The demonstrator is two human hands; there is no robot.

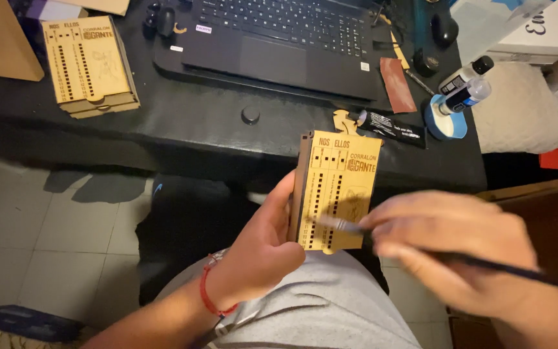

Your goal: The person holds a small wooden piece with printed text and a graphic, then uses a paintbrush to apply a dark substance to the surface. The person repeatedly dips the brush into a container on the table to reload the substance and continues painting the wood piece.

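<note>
Wooden board [335, 192] | left hand [263, 242] grips edge | right hand [450, 242] pinches brush [340, 224]

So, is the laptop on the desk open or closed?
Open. The laptop shows its keyboard and touchpad facing up on the black desk; the screen lies outside the picture, so on or off cannot be told.

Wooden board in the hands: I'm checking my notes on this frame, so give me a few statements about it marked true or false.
1. The left hand holds the wooden board upright. True.
2. The right hand holds a thin brush against the board. True.
3. The laptop is closed. False: it is open, its keyboard showing.
4. A second board lies on the desk. True.
5. The left wrist is bare. False: it wears a red string bracelet.
</note>
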